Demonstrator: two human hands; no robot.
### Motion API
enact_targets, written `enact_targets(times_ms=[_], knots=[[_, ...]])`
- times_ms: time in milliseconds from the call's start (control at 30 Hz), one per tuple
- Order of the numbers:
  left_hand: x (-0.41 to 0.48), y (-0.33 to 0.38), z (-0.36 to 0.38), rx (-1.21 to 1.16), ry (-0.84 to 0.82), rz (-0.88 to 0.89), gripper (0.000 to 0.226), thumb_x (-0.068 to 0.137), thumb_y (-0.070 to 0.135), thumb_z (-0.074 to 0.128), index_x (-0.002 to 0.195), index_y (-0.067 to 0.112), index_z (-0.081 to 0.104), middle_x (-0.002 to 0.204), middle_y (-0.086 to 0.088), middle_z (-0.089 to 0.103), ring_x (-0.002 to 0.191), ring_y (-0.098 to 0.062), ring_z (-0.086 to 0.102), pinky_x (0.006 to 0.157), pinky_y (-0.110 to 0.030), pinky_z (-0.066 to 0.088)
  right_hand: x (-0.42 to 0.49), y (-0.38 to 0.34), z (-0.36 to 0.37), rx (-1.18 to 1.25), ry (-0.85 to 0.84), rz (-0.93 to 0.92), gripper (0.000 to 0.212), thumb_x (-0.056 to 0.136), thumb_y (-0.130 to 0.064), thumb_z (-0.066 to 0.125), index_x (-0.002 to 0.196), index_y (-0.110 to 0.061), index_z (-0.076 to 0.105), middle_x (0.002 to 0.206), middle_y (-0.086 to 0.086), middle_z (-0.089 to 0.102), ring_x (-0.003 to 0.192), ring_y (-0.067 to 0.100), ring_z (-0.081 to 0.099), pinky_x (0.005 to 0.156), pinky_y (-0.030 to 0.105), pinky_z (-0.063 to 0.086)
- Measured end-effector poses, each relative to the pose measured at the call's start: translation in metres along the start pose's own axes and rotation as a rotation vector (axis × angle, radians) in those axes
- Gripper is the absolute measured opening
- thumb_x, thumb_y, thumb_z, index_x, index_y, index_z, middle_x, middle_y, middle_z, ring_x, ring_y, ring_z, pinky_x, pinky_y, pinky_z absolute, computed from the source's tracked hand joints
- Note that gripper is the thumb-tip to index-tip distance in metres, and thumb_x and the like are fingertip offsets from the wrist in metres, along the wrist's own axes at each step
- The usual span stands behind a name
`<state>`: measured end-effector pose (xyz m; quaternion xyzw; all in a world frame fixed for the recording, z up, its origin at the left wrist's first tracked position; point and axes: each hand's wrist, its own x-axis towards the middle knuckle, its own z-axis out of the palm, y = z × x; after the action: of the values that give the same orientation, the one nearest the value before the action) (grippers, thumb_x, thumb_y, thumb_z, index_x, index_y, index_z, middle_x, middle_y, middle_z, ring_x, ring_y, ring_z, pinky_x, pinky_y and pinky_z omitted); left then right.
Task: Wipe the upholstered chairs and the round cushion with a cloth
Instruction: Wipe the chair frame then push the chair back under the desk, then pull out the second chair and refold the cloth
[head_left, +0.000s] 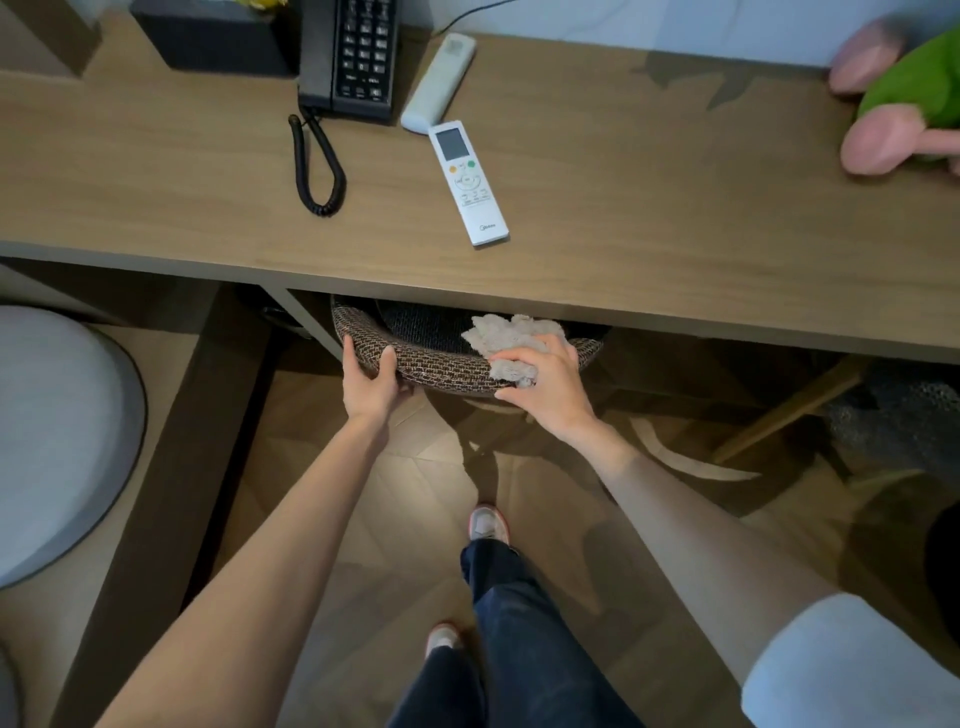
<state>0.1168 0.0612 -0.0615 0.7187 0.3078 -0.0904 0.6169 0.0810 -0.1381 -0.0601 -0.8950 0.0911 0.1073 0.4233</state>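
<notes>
A chair with a brown woven upholstered backrest (441, 366) is tucked under the wooden desk (649, 218), so most of it is hidden. My left hand (370, 382) grips the left part of the curved backrest rim. A pale grey cloth (511, 338) lies over the rim on the right, and my right hand (545, 387) presses on it with fingers spread. A grey round cushion (57, 441) sits at the left edge of the view.
On the desk lie a white remote (467, 182), a second remote (439, 83), a black corded phone (348, 57) and a dark box (218, 41). A green and pink plush toy (904, 98) sits at the far right. Wooden legs (789, 410) show under the desk.
</notes>
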Motion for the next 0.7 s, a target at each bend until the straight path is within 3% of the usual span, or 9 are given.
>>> enact_targets(times_ms=[100,167,200,300,367,533,700], knots=[[-0.021,-0.007,-0.007,0.055,-0.086,0.002,0.062,0.098,0.015,0.051,0.151,0.025,0.021,0.144,-0.015,0.043,0.109,-0.030,0.060,0.089,-0.034,0.054,-0.016,-0.004,-0.007,-0.009,0.110,0.021,0.030,0.083,-0.006,0.070,0.105,-0.026,0.072,0.127,0.004,0.048,0.125,0.024,0.034,0.104,0.028,0.025],[-0.042,-0.010,-0.012,0.170,-0.166,0.039,0.059,0.098,0.015,0.051,0.150,0.024,0.025,0.144,-0.012,0.044,0.120,-0.031,0.055,0.102,-0.046,0.045,-0.038,-0.005,-0.011,0.002,0.170,0.030,0.029,0.085,0.000,0.065,0.098,-0.024,0.073,0.118,0.001,0.051,0.117,0.023,0.039,0.094,0.020,0.026],[-0.054,-0.013,-0.014,0.221,-0.212,0.071,0.058,0.098,0.015,0.051,0.150,0.023,0.026,0.143,-0.011,0.045,0.123,-0.027,0.052,0.104,-0.045,0.044,-0.052,-0.005,-0.013,0.013,0.190,0.027,0.029,0.085,0.001,0.064,0.096,-0.025,0.073,0.115,-0.001,0.051,0.114,0.022,0.040,0.091,0.019,0.026],[-0.095,-0.020,-0.018,0.351,-0.357,0.206,0.057,0.098,0.015,0.051,0.149,0.024,0.028,0.143,-0.005,0.047,0.111,-0.010,0.051,0.091,-0.028,0.045,-0.104,-0.003,-0.015,0.073,0.270,-0.007,0.027,0.082,0.002,0.064,0.093,-0.022,0.072,0.108,0.000,0.056,0.107,0.022,0.049,0.091,0.030,0.038],[-0.123,-0.026,-0.019,0.401,-0.437,0.266,0.055,0.098,0.015,0.050,0.148,0.024,0.030,0.144,-0.004,0.045,0.105,-0.007,0.048,0.086,-0.024,0.042,-0.143,0.003,-0.017,0.090,0.319,-0.013,0.027,0.081,0.002,0.065,0.090,-0.023,0.070,0.103,-0.004,0.056,0.104,0.019,0.053,0.091,0.036,0.043],[-0.197,-0.040,-0.012,0.510,-0.580,0.369,0.053,0.098,0.014,0.050,0.147,0.022,0.034,0.144,-0.007,0.045,0.105,-0.010,0.051,0.085,-0.023,0.044,-0.236,0.035,-0.032,0.082,0.386,0.086,0.030,0.082,-0.003,0.068,0.088,-0.032,0.062,0.105,-0.013,0.053,0.105,0.014,0.053,0.079,0.013,0.039],[-0.256,-0.048,0.023,0.588,-0.712,0.434,0.052,0.097,0.016,0.051,0.146,0.025,0.035,0.144,-0.006,0.046,0.111,-0.016,0.057,0.088,-0.027,0.048,-0.302,0.071,-0.067,0.077,0.512,0.198,0.026,0.080,-0.005,0.071,0.090,-0.028,0.064,0.110,-0.001,0.061,0.105,0.014,0.053,0.076,0.007,0.035]])
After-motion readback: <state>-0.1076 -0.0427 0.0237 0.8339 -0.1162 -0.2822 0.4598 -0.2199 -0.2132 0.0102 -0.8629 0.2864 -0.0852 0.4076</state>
